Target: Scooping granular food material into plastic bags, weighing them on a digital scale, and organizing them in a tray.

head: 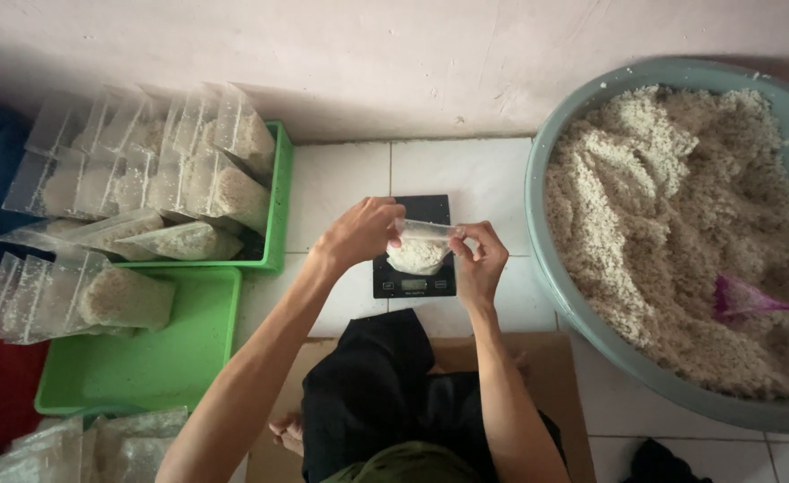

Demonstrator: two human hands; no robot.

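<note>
- Bag (418, 253): small, clear plastic, its bottom bulging with white crumbly grain, its top flat; I see it resting on the black scale (414, 284) on the tiled floor.
- My left hand (361, 234) and right hand (480, 259): fingers pinch the bag's top edge at either end.

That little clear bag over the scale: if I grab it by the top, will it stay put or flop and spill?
The clear bag looks thin and soft, so it will likely sag. Its white grainy fill sits low, so the bottom probably swings. Both the left hand and right hand pinch its open top; letting one go may tip grains onto the scale.
</note>
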